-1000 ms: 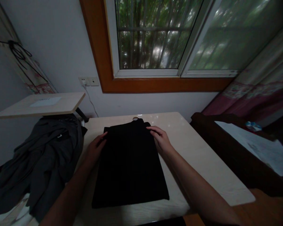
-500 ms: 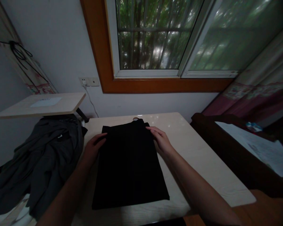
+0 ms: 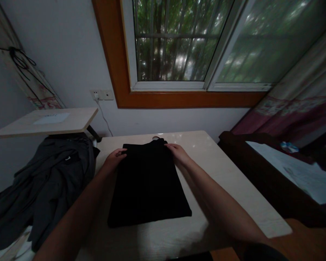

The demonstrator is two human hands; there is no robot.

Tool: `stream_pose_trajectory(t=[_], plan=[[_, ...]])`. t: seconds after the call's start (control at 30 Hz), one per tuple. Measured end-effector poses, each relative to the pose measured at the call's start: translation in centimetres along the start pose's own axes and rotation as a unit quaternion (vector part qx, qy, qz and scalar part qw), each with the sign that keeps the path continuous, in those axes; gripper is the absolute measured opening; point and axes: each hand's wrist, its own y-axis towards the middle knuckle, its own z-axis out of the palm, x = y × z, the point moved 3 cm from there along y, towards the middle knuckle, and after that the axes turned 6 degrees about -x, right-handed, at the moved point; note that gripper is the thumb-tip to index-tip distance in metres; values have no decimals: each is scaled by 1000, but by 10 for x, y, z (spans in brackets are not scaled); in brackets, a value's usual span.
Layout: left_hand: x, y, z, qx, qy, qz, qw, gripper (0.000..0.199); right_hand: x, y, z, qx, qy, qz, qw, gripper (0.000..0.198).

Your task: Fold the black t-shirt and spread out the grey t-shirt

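A black garment (image 3: 149,185), folded into a rough rectangle, lies flat on the pale table (image 3: 217,174). Its exact kind cannot be made out. At the garment's far left corner, my left hand (image 3: 115,158) grips the edge between thumb and fingers. My right hand (image 3: 178,153) pinches the far right edge, its fingertips partly hidden by the cloth. A small bunched bit of fabric rises along the far edge, between the hands and closer to the right one. Just behind it, a small round object (image 3: 155,137) is partly covered.
Left of the table hangs a heap of dark grey clothes (image 3: 57,174), under a small raised board (image 3: 51,125) with a paper on it. At the right stands a dark brown piece of furniture (image 3: 250,177) bearing a large sheet (image 3: 290,170). A window (image 3: 176,47) is ahead.
The black garment has slid away from me, its near edge now farther from the table's front. Both hands moved slightly forward with it, and the left one shifted a little to the right.
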Motion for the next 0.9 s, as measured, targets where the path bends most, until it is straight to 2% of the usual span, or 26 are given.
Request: stream_pose_trajectory(t=[0.1,0.23,0.37,0.47,0.67,0.9], plan=[[-11,-1,-3,-14,-30,30,999,52,11,-1,-1,-8,60,-17,998,44],[-17,5,-3,-33,-95,51,994,61,21,10,2,0,110,-41,993,45],[5,14,2,-28,-98,-7,995,70,7,23,13,53,87,15,995,38],[20,18,3,-9,-95,-19,995,76,-3,25,18,68,97,18,993,35],[24,26,-1,-34,-84,12,996,81,-9,27,18,31,132,-23,990,38],[31,10,-6,-57,-5,-7,998,76,-16,14,15,-19,46,-51,997,44]])
